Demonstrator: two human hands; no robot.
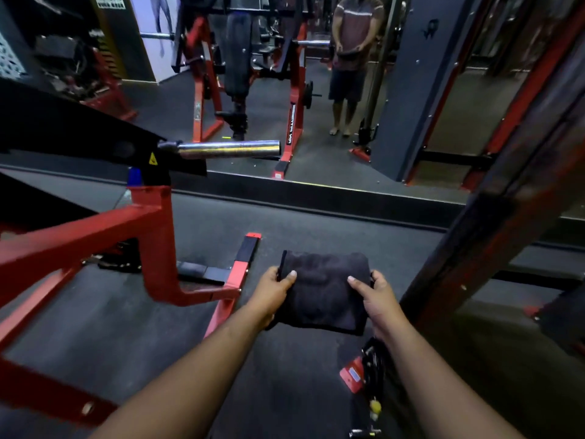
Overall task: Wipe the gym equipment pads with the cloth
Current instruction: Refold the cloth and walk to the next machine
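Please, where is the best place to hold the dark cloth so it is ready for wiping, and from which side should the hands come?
By its two short side edges, as now: the left hand pinches the left edge and the right hand the right edge of the cloth. It is a folded, limp rectangle, so coming from both sides probably keeps it flat and taut.

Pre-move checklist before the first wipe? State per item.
1. Cloth in hand: ok, held flat between both hands.
2. Left hand grip: ok, thumb on top at the cloth's left edge.
3. Right hand grip: ok, thumb on top at the right edge.
4. Cloth on a pad: not ok, it is over the floor.
5. Target pad located: cannot tell, only the red frame and chrome bar show nearby.
6. Cloth damp or clean: cannot tell.
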